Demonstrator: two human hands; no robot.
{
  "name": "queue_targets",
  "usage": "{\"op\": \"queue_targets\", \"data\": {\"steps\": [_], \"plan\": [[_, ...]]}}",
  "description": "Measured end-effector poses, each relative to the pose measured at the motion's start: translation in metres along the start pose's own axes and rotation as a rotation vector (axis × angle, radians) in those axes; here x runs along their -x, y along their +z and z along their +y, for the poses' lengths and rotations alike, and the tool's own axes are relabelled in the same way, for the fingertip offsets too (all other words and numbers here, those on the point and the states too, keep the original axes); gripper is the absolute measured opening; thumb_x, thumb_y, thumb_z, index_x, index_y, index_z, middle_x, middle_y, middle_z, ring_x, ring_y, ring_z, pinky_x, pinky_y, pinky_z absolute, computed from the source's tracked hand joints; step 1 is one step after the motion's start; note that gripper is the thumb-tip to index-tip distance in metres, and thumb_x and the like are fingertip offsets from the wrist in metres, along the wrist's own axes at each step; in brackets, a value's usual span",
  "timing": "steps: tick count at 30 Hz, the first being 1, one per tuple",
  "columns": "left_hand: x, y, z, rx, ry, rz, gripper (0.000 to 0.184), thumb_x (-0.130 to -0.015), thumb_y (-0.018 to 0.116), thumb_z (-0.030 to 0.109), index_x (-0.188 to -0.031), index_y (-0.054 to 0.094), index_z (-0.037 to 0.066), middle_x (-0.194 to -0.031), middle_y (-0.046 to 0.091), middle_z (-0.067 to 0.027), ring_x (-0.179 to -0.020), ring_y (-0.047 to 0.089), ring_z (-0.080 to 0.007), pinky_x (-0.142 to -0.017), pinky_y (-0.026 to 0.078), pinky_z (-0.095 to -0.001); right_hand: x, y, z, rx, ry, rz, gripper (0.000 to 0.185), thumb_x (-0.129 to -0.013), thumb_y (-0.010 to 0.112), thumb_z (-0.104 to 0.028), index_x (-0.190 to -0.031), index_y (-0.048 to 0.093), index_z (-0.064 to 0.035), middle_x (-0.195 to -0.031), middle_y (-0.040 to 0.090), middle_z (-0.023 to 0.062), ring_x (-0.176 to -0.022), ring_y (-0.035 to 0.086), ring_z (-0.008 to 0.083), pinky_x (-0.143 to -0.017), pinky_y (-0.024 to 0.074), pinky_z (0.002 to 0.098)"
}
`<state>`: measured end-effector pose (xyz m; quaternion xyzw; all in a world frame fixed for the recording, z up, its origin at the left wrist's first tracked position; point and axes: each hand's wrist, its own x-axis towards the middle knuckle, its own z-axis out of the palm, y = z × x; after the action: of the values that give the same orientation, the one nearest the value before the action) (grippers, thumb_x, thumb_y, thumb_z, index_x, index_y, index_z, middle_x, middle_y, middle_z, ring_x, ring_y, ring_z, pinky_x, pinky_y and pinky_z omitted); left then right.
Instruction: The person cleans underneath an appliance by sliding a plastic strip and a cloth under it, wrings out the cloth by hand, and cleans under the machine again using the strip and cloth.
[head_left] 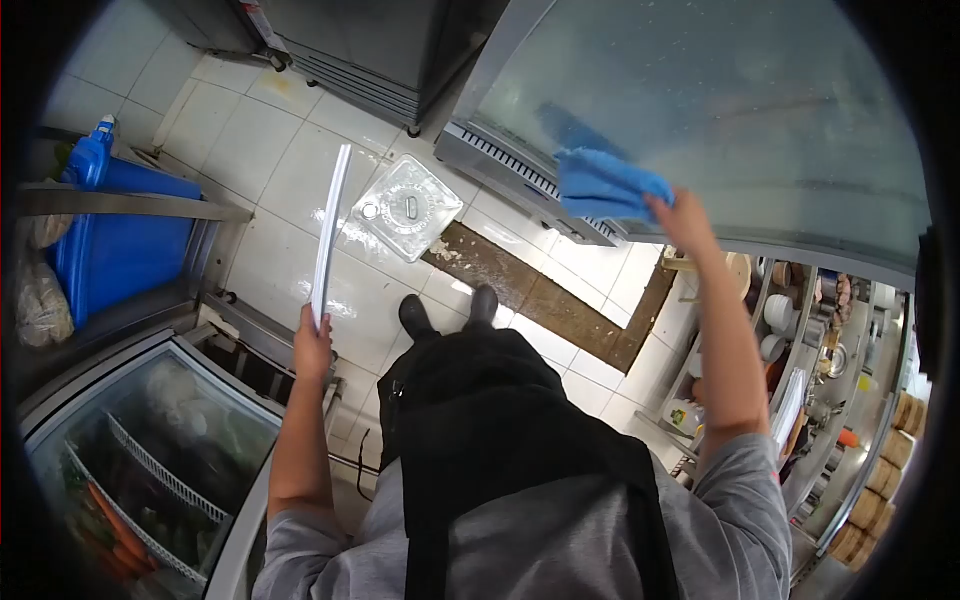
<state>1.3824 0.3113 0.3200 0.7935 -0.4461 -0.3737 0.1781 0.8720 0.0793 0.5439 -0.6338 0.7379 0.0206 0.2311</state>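
My left hand is closed around the lower end of a long, thin white strip, which points up and away over the floor. In my right hand a blue cloth is gripped by its edge and hangs out to the left. The cloth is in front of a large glass panel of a cooler, which looks misty and wet. Whether the cloth touches the glass I cannot tell.
A square clear lid lies on the tiled floor beside a brown drain channel. At left stand a blue bin and a glass-topped chest holding vegetables. Crowded shelves with bowls run along the right.
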Motion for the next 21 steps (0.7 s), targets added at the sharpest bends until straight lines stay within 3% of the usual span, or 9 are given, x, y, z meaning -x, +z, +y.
{"op": "queue_targets", "data": {"steps": [1,2,5,7,9,12,15,19,21], "plan": [[0.011,0.01,0.016,0.167,-0.078,-0.033,0.022,-0.092,0.05,0.019,-0.111,0.045,0.008,-0.073,0.062,-0.0145,-0.062,0.062,-0.026,-0.058,0.048,-0.0395,0.003,0.03,0.018,-0.12,0.042,-0.019,0.034,-0.085,0.059,-0.034,-0.093,0.063,-0.0015,-0.077,0.064,0.0126,-0.071,0.06,0.023,-0.067,0.0461,0.0377],[0.024,0.021,0.025,0.273,-0.069,-0.025,0.018,-0.093,0.05,0.02,-0.104,0.048,0.005,-0.07,0.061,-0.0091,-0.06,0.059,-0.0161,-0.056,0.047,-0.0336,0.007,0.054,0.032,-0.24,0.079,-0.04,0.037,-0.086,0.059,-0.036,-0.093,0.063,-0.0005,-0.075,0.063,0.0099,-0.07,0.058,0.0193,-0.066,0.0456,0.0367],[0.052,0.055,0.024,0.355,-0.037,-0.058,0.014,-0.095,0.048,0.018,-0.097,0.049,0.004,-0.069,0.054,-0.0044,-0.063,0.053,-0.0113,-0.058,0.045,-0.0273,0.025,0.131,0.053,-0.646,0.082,-0.161,0.04,-0.087,0.058,-0.043,-0.092,0.062,-0.0028,-0.07,0.056,0.0018,-0.065,0.047,0.0112,-0.06,0.0409,0.0287],[0.071,0.072,0.033,0.389,-0.056,-0.017,0.016,-0.095,0.048,0.019,-0.091,0.05,0.003,-0.068,0.055,-0.0043,-0.063,0.053,-0.0109,-0.059,0.045,-0.0263,0.03,0.179,0.079,-0.866,0.207,-0.348,0.047,-0.088,0.057,-0.042,-0.112,0.054,-0.002,-0.099,0.061,0.0064,-0.087,0.058,0.0146,-0.077,0.0467,0.0293],[0.084,0.095,0.035,0.385,-0.062,0.052,0.016,-0.093,0.051,0.019,-0.093,0.051,0.003,-0.066,0.06,-0.0076,-0.059,0.058,-0.0142,-0.055,0.046,-0.0304,0.042,0.201,0.079,-0.95,0.389,-0.346,0.047,-0.091,0.052,-0.039,-0.118,0.05,-0.001,-0.11,0.059,0.0094,-0.098,0.058,0.0177,-0.082,0.048,0.0338],[0.108,0.121,0.042,0.321,-0.163,0.067,0.017,-0.092,0.052,0.021,-0.093,0.052,0.004,-0.066,0.06,-0.0079,-0.058,0.058,-0.0149,-0.056,0.047,-0.0307,0.065,0.198,0.084,-1.203,0.329,-0.375,0.046,-0.094,0.048,-0.038,-0.122,0.047,-0.0025,-0.113,0.057,0.0097,-0.101,0.056,0.0189,-0.083,0.0476,0.0355],[0.121,0.147,0.044,0.306,-0.26,0.089,0.024,-0.088,0.059,0.027,-0.095,0.052,0.005,-0.066,0.06,-0.0094,-0.058,0.059,-0.0169,-0.055,0.046,-0.0322,0.077,0.203,0.12,-1.049,0.276,-0.384,0.043,-0.094,0.047,-0.036,-0.122,0.047,-0.0027,-0.114,0.057,0.0097,-0.102,0.056,0.0189,-0.085,0.0467,0.0335],[0.118,0.19,0.034,-0.046,-0.115,0.177,0.028,-0.079,0.065,0.023,-0.094,0.051,0.004,-0.065,0.059,-0.0093,-0.056,0.057,-0.0177,-0.052,0.045,-0.0332,0.088,0.241,0.169,-0.674,0.117,-0.364,0.035,-0.093,0.049,-0.028,-0.113,0.05,0.0002,-0.108,0.058,0.0172,-0.096,0.058,0.025,-0.082,0.0453,0.036],[0.102,0.209,0.039,-0.067,-0.11,0.182,0.027,-0.077,0.066,0.019,-0.093,0.05,0.003,-0.065,0.06,-0.0083,-0.056,0.058,-0.0175,-0.051,0.045,-0.033,0.09,0.257,0.174,-0.443,-0.366,-0.186,0.026,-0.09,0.05,-0.014,-0.112,0.05,0.0015,-0.109,0.055,0.0248,-0.1,0.055,0.0375,-0.085,0.0436,0.0407]]}}
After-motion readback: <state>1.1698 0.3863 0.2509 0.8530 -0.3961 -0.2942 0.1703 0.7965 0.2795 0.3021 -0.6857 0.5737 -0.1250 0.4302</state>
